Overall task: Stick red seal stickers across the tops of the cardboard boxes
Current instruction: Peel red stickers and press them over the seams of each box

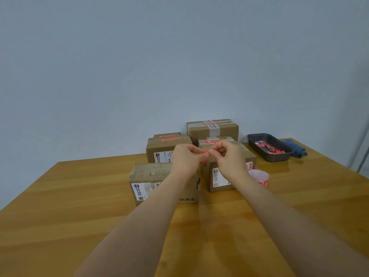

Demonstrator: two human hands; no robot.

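Observation:
Several cardboard boxes stand on the wooden table (pixel 79 196). The near left box (pixel 151 176) has a bare top. A near right box (pixel 225 176) sits behind my right hand. Red seals show on the back left box (pixel 165 145) and the far box (pixel 213 127). My left hand (pixel 186 158) and my right hand (pixel 229 158) are raised above the near boxes, and both pinch one small red sticker (pixel 207 152) between their fingertips.
A dark tray (pixel 269 146) with red sticker scraps sits at the back right, with a blue cloth (pixel 295 149) beside it. A roll of stickers (pixel 259 177) lies right of the near right box. A pale wall stands behind the table.

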